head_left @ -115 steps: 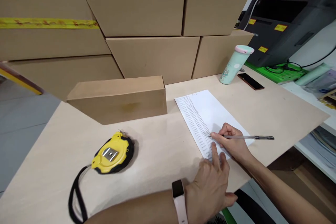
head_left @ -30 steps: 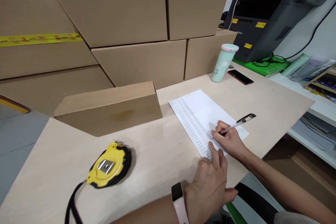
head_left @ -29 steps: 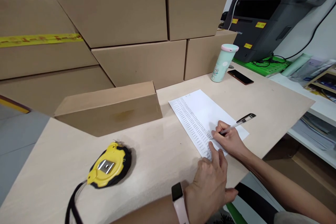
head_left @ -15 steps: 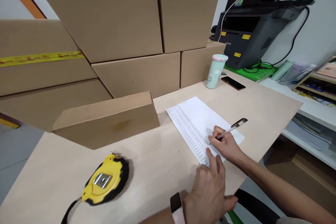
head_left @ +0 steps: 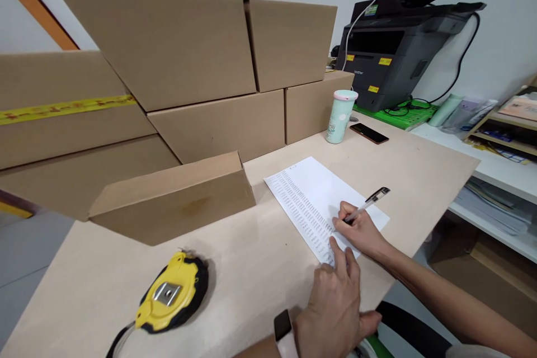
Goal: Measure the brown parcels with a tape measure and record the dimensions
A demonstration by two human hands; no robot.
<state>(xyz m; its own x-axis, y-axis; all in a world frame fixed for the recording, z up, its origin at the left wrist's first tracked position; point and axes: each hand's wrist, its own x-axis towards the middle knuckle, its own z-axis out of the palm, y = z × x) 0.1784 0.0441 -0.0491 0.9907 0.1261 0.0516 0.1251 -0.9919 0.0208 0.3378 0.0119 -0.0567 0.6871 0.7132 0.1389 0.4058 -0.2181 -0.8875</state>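
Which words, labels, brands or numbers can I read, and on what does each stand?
"brother": dark grey boxy printer.
Rows on the white rectangular paper sheet: too small to read.
Printer's yellow rectangular stickers, green label: too small.
Red marks, yellow tape strip: blurred.
Print, mint-green cylindrical tumbler: too small.

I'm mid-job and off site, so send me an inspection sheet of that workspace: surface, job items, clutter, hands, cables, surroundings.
Surface: pale tabletop, one small dark speck near the paper; no spills seen.
Job items: paper lies flat, columns of marks too small to read; pen slanted, its tip at the columns.
Clutter: yellow tape measure, small carton, mint cup upright, phone lying flat.
Left hand: fingertips on the paper's near end; watch on the wrist.
Right hand: grips the pen.
Cables: white and black ones by the printer; none seen near the hands.
Surroundings: stacked cartons behind, white shelves at right.
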